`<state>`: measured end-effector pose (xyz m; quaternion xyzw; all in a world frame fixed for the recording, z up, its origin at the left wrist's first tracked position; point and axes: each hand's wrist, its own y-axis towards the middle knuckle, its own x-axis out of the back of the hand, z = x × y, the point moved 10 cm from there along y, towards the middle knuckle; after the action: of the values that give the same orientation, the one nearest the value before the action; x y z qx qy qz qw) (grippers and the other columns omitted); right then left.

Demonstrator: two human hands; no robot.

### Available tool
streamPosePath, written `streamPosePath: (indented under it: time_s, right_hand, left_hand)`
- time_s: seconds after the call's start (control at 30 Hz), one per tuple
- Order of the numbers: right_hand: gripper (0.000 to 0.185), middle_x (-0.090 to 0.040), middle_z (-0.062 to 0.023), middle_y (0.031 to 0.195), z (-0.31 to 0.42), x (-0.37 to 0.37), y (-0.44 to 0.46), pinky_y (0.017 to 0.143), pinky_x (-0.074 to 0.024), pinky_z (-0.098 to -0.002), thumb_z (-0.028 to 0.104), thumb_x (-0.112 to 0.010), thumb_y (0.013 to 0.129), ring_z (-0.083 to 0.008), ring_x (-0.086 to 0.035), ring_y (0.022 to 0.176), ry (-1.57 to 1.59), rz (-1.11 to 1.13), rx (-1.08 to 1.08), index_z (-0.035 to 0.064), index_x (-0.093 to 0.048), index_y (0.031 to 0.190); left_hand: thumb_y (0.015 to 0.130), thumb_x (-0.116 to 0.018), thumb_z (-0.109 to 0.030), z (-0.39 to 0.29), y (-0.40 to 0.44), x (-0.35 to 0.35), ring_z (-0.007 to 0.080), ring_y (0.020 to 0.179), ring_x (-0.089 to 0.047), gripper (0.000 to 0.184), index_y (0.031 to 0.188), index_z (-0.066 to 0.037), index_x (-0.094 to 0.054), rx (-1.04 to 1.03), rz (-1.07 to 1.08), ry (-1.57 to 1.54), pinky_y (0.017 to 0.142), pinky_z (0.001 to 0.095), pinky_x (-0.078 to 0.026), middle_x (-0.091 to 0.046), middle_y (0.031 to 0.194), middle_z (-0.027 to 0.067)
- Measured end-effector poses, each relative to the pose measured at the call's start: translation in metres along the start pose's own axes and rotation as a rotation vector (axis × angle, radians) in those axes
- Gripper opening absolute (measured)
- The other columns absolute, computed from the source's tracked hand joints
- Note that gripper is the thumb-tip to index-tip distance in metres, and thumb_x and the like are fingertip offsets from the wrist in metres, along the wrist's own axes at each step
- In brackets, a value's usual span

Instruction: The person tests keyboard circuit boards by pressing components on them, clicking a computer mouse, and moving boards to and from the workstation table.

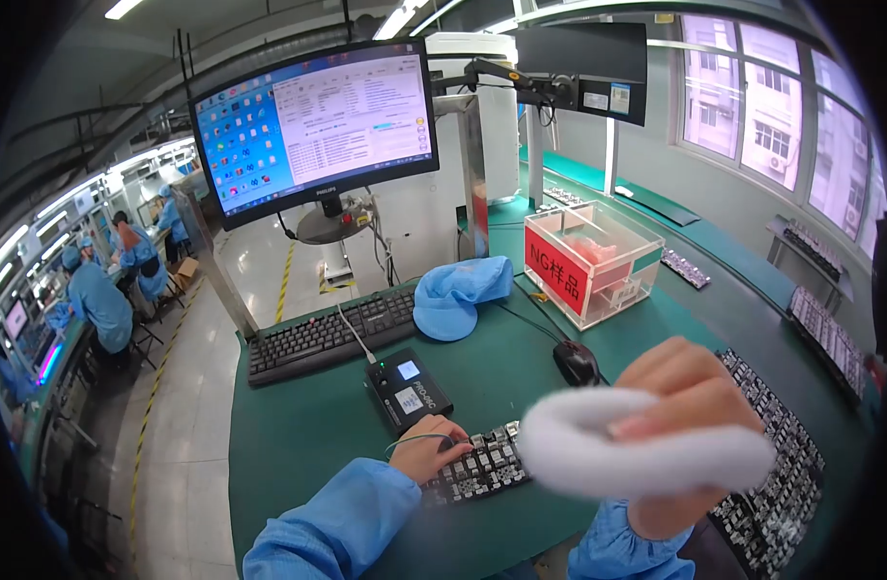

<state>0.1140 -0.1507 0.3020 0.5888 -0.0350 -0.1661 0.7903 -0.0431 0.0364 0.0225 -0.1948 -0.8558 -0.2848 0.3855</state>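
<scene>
My left hand (430,450) rests at the left end of a bare keyboard assembly (482,464) with rows of switches. Its fingers are closed around a thin cable (403,443) that loops across the back of the hand; the cable's tip is hidden. Close to the camera, my right hand (690,391) grips a thick white ring (646,469), soft-looking and blurred. Just beyond my left hand lies a black box (410,391) marked PRO-06C, with a small lit screen and a grey cable.
Behind are a black keyboard (337,338), a blue cap (463,295), a mouse (577,362) and a clear box (598,261) with a red label. A monitor (318,126) hangs above. More keyboard assemblies (782,474) lie right. Several people in blue work at far left.
</scene>
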Motion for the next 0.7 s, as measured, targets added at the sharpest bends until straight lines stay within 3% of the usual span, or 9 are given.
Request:
streamPosePath:
  time_s: [0.07, 0.13, 0.17, 0.23, 0.4, 0.47, 0.7]
  right_hand:
    - [0.033, -0.054, -0.0055, 0.07, 0.002, 0.007, -0.011, 0.062, -0.0445, -0.0295, 0.037, -0.056, 0.096, -0.0215, -0.058, 0.072, 0.407, -0.309, -0.064, 0.0059, -0.059, 0.085]
    - [0.017, -0.064, -0.0224, 0.079, 0.006, -0.044, 0.018, 0.06, -0.0549, -0.0393, 0.013, -0.062, 0.093, -0.0332, -0.065, 0.063, 1.038, 0.403, -0.139, -0.0017, -0.055, 0.093]
    - [0.017, -0.064, -0.0224, 0.079, 0.013, -0.048, 0.011, 0.06, -0.0549, -0.0393, 0.013, -0.062, 0.093, -0.0332, -0.065, 0.063, 1.034, 0.405, -0.147, -0.0017, -0.055, 0.093]
    - [0.027, -0.064, -0.0261, 0.09, -0.002, -0.063, -0.012, 0.066, -0.0551, -0.0392, 0.019, -0.066, 0.09, -0.0342, -0.066, 0.068, 1.451, 0.184, -0.581, 0.0059, -0.048, 0.106]
    - [0.027, -0.063, -0.0257, 0.092, -0.005, -0.06, -0.01, 0.067, -0.0542, -0.0397, 0.019, -0.065, 0.091, -0.0341, -0.065, 0.07, 1.426, 0.198, -0.578, 0.0063, -0.048, 0.106]
    - [0.027, -0.063, -0.0255, 0.092, -0.005, -0.061, -0.015, 0.067, -0.0538, -0.04, 0.02, -0.065, 0.091, -0.0341, -0.064, 0.071, 1.418, 0.182, -0.587, 0.0065, -0.048, 0.107]
    - [0.028, -0.061, -0.0249, 0.095, -0.007, -0.047, -0.032, 0.069, -0.0523, -0.041, 0.021, -0.064, 0.091, -0.034, -0.063, 0.074, 1.333, 0.115, -0.653, 0.0071, -0.047, 0.109]
  left_hand:
    - [0.085, -0.069, -0.032, 0.001, 0.0, -0.001, 0.0251, 0.091, -0.057, 0.025, 0.093, -0.009, -0.065, -0.001, 0.007, -0.007, 0.08, 0.0366, -0.046, -0.06, 0.091, 0.0072]
    - [0.085, -0.069, -0.032, -0.001, -0.001, -0.001, 0.0251, 0.091, -0.057, 0.025, 0.093, -0.009, -0.065, 0.012, 0.014, -0.018, 0.08, 0.0365, -0.046, -0.06, 0.091, 0.0071]
    - [0.085, -0.069, -0.032, -0.001, -0.001, 0.0, 0.025, 0.091, -0.057, 0.024, 0.092, -0.009, -0.065, 0.021, 0.018, -0.02, 0.08, 0.0365, -0.046, -0.06, 0.091, 0.007]
    - [0.085, -0.07, -0.031, -0.001, 0.0, 0.001, 0.0249, 0.091, -0.057, 0.024, 0.091, -0.009, -0.065, 0.031, 0.021, -0.017, 0.08, 0.0363, -0.046, -0.06, 0.09, 0.0068]
    - [0.085, -0.07, -0.03, -0.003, 0.001, -0.001, 0.0254, 0.092, -0.057, 0.024, 0.093, -0.008, -0.064, 0.001, 0.034, -0.05, 0.081, 0.0367, -0.046, -0.06, 0.09, 0.0077]
    - [0.085, -0.07, -0.03, -0.006, -0.002, 0.003, 0.0261, 0.092, -0.057, 0.024, 0.093, -0.008, -0.064, 0.1, 0.067, 0.024, 0.081, 0.0373, -0.046, -0.06, 0.09, 0.0082]
    - [0.083, -0.071, -0.029, -0.003, -0.001, 0.003, 0.0254, 0.089, -0.056, 0.021, 0.09, -0.009, -0.066, -0.028, -0.018, -0.053, 0.078, 0.0366, -0.046, -0.059, 0.089, 0.0065]
